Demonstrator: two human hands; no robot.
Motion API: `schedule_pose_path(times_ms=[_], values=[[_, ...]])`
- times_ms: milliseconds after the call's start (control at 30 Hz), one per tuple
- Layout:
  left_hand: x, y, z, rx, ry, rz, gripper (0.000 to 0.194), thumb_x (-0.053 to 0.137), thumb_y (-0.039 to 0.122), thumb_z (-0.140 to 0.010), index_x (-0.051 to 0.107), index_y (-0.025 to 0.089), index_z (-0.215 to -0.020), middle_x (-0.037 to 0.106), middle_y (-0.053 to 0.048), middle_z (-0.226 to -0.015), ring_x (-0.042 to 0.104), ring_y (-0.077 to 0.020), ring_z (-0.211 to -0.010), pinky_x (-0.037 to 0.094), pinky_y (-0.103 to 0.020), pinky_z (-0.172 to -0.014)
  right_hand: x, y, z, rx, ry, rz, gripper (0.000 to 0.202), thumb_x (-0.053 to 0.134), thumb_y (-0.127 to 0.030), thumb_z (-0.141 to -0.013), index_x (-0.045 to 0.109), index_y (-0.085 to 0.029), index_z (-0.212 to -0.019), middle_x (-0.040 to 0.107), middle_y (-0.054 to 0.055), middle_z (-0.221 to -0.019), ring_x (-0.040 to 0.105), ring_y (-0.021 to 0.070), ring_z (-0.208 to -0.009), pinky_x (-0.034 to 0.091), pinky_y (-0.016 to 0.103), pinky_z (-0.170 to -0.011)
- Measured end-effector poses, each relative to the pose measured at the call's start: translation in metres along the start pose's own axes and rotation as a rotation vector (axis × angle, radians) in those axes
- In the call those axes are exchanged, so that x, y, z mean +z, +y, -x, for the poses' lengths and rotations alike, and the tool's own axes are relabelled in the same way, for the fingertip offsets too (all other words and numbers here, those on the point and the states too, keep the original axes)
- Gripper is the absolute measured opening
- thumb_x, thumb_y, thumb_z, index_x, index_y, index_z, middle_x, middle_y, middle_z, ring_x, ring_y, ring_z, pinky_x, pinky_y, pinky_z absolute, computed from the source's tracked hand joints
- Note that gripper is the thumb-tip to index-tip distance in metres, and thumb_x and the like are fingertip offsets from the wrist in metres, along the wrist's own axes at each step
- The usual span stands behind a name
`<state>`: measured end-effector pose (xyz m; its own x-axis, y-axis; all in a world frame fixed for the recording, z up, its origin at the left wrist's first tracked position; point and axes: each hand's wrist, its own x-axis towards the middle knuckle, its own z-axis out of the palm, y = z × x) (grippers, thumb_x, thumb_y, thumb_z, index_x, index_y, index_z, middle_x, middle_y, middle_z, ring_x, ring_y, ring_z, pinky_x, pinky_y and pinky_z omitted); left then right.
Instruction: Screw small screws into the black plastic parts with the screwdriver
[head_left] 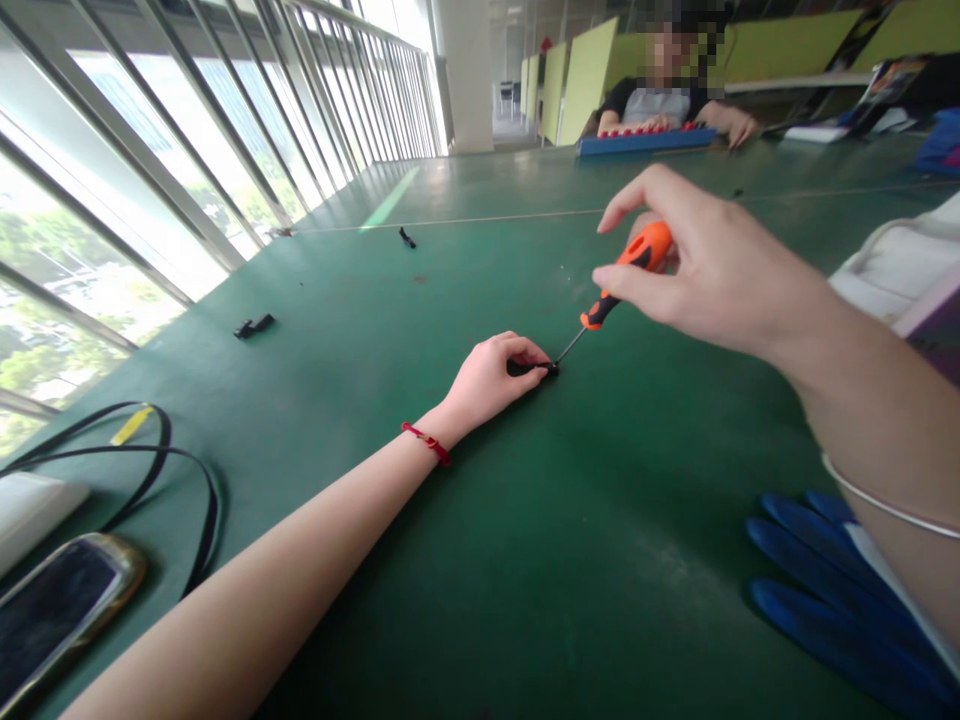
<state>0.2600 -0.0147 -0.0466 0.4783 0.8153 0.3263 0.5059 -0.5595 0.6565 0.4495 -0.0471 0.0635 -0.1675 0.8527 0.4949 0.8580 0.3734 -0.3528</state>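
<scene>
Left hand (pixel 487 385): fingers clamped on small black plastic-looking piece (pixel 553 369), at green tabletop (pixel 600 560) | right hand (pixel 720 265): fingers loosely round orange-and-black screwdriver (pixel 649 243) — tip at piece | progress: underway — completion unreadable; two black parts (pixel 255 326) (pixel 407 238) lie apart, unheld.

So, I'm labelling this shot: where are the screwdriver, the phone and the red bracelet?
Screwdriver (pixel 646 246): head view, on its orange handle.
Phone (pixel 56 610): head view, on its screen.
Red bracelet (pixel 427 441): head view, on its band.
</scene>
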Motion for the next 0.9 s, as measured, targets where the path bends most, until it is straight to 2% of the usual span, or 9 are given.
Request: schedule_pose_path(times_ms=[100,167,233,400,533,700,767,833,900], values=[[-0.0002,-0.0001,0.0000,-0.006,-0.003,0.009,0.016,0.057,0.022,-0.077,0.070,0.017,-0.086,0.064,-0.003,-0.088,0.060,-0.0132,-0.079,0.049,-0.025,-0.075,0.0004,-0.0002,0.0000,0.014,0.025,0.010,0.025,0.051,-0.046,-0.081,0.058,-0.023,-0.072,0.048,-0.002,-0.055,0.040,0.0118,-0.052,0.030,0.029,-0.052],[-0.0002,-0.0004,0.0000,-0.010,-0.002,0.020,0.016,0.058,0.022,-0.077,0.070,0.017,-0.086,0.064,-0.004,-0.088,0.060,-0.0132,-0.079,0.049,-0.025,-0.074,0.0007,0.0000,0.0001,-0.008,0.026,-0.039,0.015,0.058,-0.038,-0.076,0.058,-0.025,-0.084,0.049,-0.003,-0.056,0.040,0.0116,-0.051,0.031,0.029,-0.051],[-0.0002,-0.0007,-0.0002,-0.011,-0.004,0.032,0.016,0.058,0.022,-0.077,0.070,0.017,-0.086,0.065,-0.004,-0.089,0.060,-0.0134,-0.079,0.049,-0.025,-0.075,0.0012,0.0003,0.0004,-0.035,0.017,-0.064,0.029,0.063,-0.033,-0.071,0.054,-0.027,-0.098,0.049,-0.005,-0.059,0.040,0.0114,-0.050,0.032,0.028,-0.050],[-0.0005,-0.0007,-0.0006,-0.033,-0.016,0.055,0.016,0.058,0.023,-0.076,0.070,0.017,-0.086,0.065,-0.004,-0.088,0.061,-0.0137,-0.080,0.050,-0.026,-0.076,0.0026,0.0007,0.0006,-0.060,0.029,-0.024,0.031,0.049,-0.050,-0.082,0.057,-0.023,-0.070,0.046,-0.002,-0.056,0.039,0.0114,-0.052,0.030,0.029,-0.051],[-0.0002,-0.0011,-0.0007,-0.041,-0.009,0.067,0.016,0.058,0.023,-0.076,0.070,0.016,-0.085,0.066,-0.004,-0.088,0.061,-0.0137,-0.080,0.050,-0.026,-0.076,0.0016,0.0005,0.0003,-0.061,0.004,-0.060,0.016,0.054,-0.037,-0.080,0.055,-0.027,-0.092,0.046,-0.004,-0.057,0.040,0.0119,-0.051,0.029,0.028,-0.051],[0.0006,-0.0021,-0.0011,-0.046,-0.003,0.068,0.017,0.057,0.025,-0.077,0.070,0.016,-0.085,0.067,-0.004,-0.089,0.061,-0.0141,-0.080,0.050,-0.026,-0.076,0.0004,-0.0019,0.0013,-0.057,0.032,-0.018,0.031,0.047,-0.048,-0.083,0.057,-0.023,-0.069,0.046,-0.002,-0.055,0.040,0.0121,-0.051,0.029,0.030,-0.052],[0.0009,-0.0018,-0.0012,-0.049,0.003,0.057,0.016,0.057,0.025,-0.077,0.069,0.016,-0.084,0.067,-0.004,-0.088,0.062,-0.0140,-0.080,0.050,-0.026,-0.076,0.0009,-0.0019,0.0013,-0.080,0.050,-0.054,0.015,0.055,-0.038,-0.080,0.058,-0.024,-0.079,0.047,-0.003,-0.056,0.041,0.0119,-0.052,0.031,0.029,-0.053],[0.0012,-0.0013,-0.0010,-0.047,0.007,0.045,0.016,0.057,0.025,-0.077,0.069,0.016,-0.084,0.067,-0.003,-0.088,0.062,-0.0139,-0.080,0.050,-0.026,-0.076,0.0014,-0.0013,0.0010,-0.075,0.037,-0.071,0.015,0.059,-0.033,-0.077,0.057,-0.026,-0.089,0.048,-0.004,-0.058,0.042,0.0120,-0.052,0.032,0.029,-0.052],[0.0015,-0.0008,-0.0005,-0.050,0.017,0.039,0.017,0.058,0.024,-0.077,0.068,0.016,-0.087,0.068,-0.003,-0.088,0.062,-0.0138,-0.079,0.050,-0.026,-0.075,0.0013,-0.0006,0.0006,-0.053,0.013,-0.038,0.016,0.055,-0.040,-0.080,0.058,-0.025,-0.081,0.049,-0.002,-0.058,0.042,0.0126,-0.052,0.031,0.029,-0.051]])
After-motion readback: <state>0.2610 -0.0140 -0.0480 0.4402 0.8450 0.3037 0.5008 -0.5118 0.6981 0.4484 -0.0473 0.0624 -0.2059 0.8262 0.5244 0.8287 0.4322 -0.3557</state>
